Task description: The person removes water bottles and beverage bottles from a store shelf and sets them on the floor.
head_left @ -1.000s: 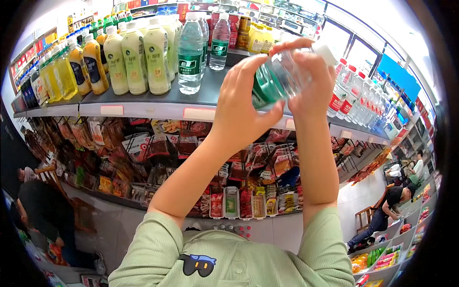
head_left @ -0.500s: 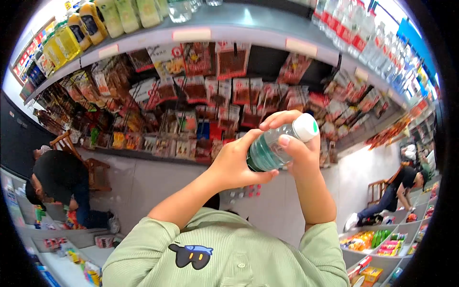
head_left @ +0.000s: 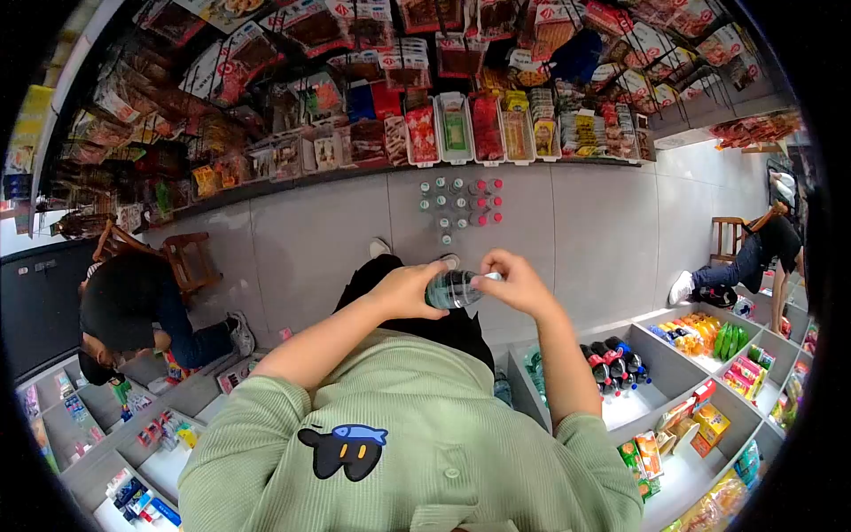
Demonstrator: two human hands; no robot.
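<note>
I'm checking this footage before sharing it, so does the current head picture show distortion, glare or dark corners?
Head view: wide-angle distortion bows the snack rack's lower edge; black corners frame the image; pale glare whitens the floor at picture right; the bottle has a clear outline but no readable lettering.

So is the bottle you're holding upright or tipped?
Tipped: the bottle points sideways from the left hand, its white cap at the right hand.
</note>
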